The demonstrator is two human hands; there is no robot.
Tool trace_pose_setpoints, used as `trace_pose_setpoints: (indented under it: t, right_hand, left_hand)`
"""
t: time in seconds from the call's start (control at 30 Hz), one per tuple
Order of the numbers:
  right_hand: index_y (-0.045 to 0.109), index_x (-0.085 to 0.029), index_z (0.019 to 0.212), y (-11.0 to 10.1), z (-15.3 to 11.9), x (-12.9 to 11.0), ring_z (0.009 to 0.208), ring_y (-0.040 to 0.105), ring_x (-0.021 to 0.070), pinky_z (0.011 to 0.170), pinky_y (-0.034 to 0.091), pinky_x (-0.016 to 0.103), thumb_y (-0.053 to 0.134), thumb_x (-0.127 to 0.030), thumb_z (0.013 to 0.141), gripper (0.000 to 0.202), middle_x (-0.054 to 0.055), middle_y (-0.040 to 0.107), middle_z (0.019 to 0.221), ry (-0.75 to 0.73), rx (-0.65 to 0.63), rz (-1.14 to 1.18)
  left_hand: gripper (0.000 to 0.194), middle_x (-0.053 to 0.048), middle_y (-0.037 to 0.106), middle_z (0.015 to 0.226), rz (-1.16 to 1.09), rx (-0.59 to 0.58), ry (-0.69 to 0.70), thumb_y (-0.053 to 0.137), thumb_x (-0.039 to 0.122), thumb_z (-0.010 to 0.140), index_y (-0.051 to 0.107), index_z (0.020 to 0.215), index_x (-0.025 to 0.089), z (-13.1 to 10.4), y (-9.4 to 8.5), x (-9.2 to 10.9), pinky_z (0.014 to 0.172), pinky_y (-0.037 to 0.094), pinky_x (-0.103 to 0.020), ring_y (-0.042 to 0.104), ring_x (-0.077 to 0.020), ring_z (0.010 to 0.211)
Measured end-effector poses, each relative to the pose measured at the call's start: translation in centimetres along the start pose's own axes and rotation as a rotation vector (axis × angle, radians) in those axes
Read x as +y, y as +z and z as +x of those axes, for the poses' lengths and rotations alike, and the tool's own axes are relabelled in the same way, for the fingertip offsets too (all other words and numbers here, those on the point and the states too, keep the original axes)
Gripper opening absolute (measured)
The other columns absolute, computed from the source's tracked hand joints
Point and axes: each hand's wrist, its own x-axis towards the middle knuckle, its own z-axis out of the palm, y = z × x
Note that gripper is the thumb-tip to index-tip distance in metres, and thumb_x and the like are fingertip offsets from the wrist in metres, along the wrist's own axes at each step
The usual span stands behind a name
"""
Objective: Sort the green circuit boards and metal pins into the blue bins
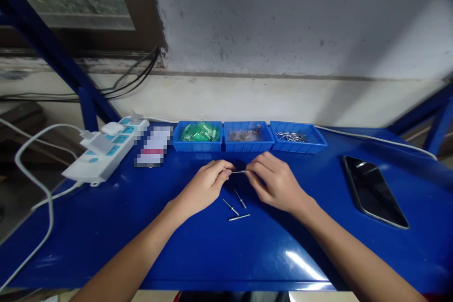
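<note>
A thin metal pop rivet (238, 171) spans the gap between my two hands, above the blue table. My left hand (208, 181) pinches one end of it between thumb and fingers. At the other end, the fingertips of my right hand (274, 179) close on it. Below and between the hands lie three loose pop rivets: one slanted rivet (240, 199) at the right, another slanted rivet (231, 207) to its left, and a nearly level rivet (239, 217) nearest me. The rivet's ends are hidden by my fingers.
Behind my hands stand three blue bins: a bin (197, 146) with green bagged items, a bin (248, 146) with small clear or brownish pieces, and a bin (300, 147) of rivets. A power strip (102, 153) with cables lies left, a phone (375, 191) right.
</note>
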Motion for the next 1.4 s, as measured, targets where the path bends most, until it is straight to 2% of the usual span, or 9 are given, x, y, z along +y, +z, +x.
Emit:
trace_pose_setpoints:
  t: [0.07,0.17,0.3,0.4,0.53,0.7,1.0,1.27,1.4]
  right_hand:
    - [0.056,-0.018,0.077,-1.1,-0.1,1.4,0.066,0.049,0.0155,0.064,0.04,0.03,0.045,-0.02,0.088,0.016,0.004,0.057,0.07,0.066,0.189,-0.06]
    - [0.056,-0.019,0.075,-2.4,-1.0,4.7,0.066,0.05,0.0177,0.063,0.039,0.032,0.043,-0.027,0.089,0.021,0.004,0.055,0.067,0.415,0.443,-0.313]
    - [0.062,-0.017,0.088,-2.6,-2.4,7.7,0.078,0.054,0.0257,0.062,0.04,0.036,0.051,-0.04,0.084,0.026,0.01,0.061,0.082,0.753,0.265,-0.509]
    - [0.062,-0.017,0.095,-1.6,-2.1,6.7,0.083,0.056,0.0252,0.07,0.044,0.037,0.049,-0.038,0.086,0.027,0.01,0.062,0.086,0.676,0.195,-0.351]
    - [0.061,-0.017,0.098,0.4,-0.6,2.5,0.087,0.056,0.0212,0.078,0.045,0.035,0.045,-0.035,0.09,0.025,0.008,0.062,0.088,0.386,0.013,-0.007]
    - [0.061,-0.018,0.101,1.6,0.0,-0.5,0.084,0.055,0.0193,0.078,0.045,0.035,0.043,-0.031,0.092,0.024,0.007,0.063,0.09,0.199,-0.128,0.14]
    - [0.06,-0.018,0.098,1.2,-0.3,0.0,0.079,0.054,0.018,0.071,0.044,0.033,0.049,-0.029,0.088,0.018,0.007,0.062,0.088,0.102,-0.101,0.139]
    - [0.058,-0.017,0.085,0.8,0.0,-0.4,0.071,0.05,0.0167,0.065,0.041,0.03,0.043,-0.021,0.09,0.016,0.006,0.059,0.077,0.032,-0.084,0.008]
    - [0.056,-0.018,0.079,-1.0,-0.2,2.9,0.069,0.052,0.0174,0.067,0.041,0.031,0.044,-0.025,0.088,0.017,0.005,0.058,0.071,0.243,0.24,-0.171]
  left_hand:
    - [0.024,-0.002,0.061,0.097,0.026,-0.058,0.027,0.036,0.022,0.095,0.056,0.106,0.023,-0.2,0.4,-0.1,0.077,0.046,-0.03,0.059,-0.0155,0.085]
    - [0.021,-0.001,0.058,0.099,0.161,-0.192,0.108,0.043,0.024,0.093,0.06,0.105,0.027,-0.5,1.1,0.2,0.074,0.046,-0.029,0.059,-0.015,0.083]
    - [0.017,0.0,0.056,0.096,0.285,-0.296,0.182,0.045,0.02,0.092,0.061,0.095,0.026,-0.8,1.6,0.9,0.065,0.044,-0.024,0.059,-0.0133,0.078]
    - [0.016,0.0,0.055,0.096,0.337,-0.279,0.175,0.043,0.016,0.092,0.057,0.093,0.023,-0.7,1.7,0.9,0.064,0.044,-0.024,0.059,-0.0137,0.08]
    - [0.014,-0.002,0.055,0.096,0.418,-0.243,0.168,0.042,0.019,0.093,0.055,0.094,0.022,-0.4,1.5,0.3,0.067,0.046,-0.027,0.059,-0.0165,0.084]
    - [0.015,-0.007,0.055,0.105,0.506,-0.214,0.185,0.046,0.028,0.092,0.056,0.097,0.019,-0.5,1.5,-0.3,0.075,0.048,-0.033,0.056,-0.0231,0.097]
    - [0.018,-0.002,0.057,0.088,0.113,0.007,0.043,0.034,0.019,0.094,0.051,0.09,0.02,0.1,0.4,-0.6,0.074,0.044,-0.03,0.055,-0.0155,0.08]
    - [0.018,-0.001,0.06,0.088,0.06,0.091,0.012,0.034,0.021,0.094,0.052,0.092,0.021,0.0,0.5,-0.3,0.073,0.043,-0.029,0.056,-0.0152,0.08]
    - [0.017,0.0,0.059,0.085,0.246,0.038,-0.039,0.049,0.037,0.089,0.056,0.088,0.022,-0.3,0.8,-0.1,0.07,0.042,-0.03,0.055,-0.0181,0.081]
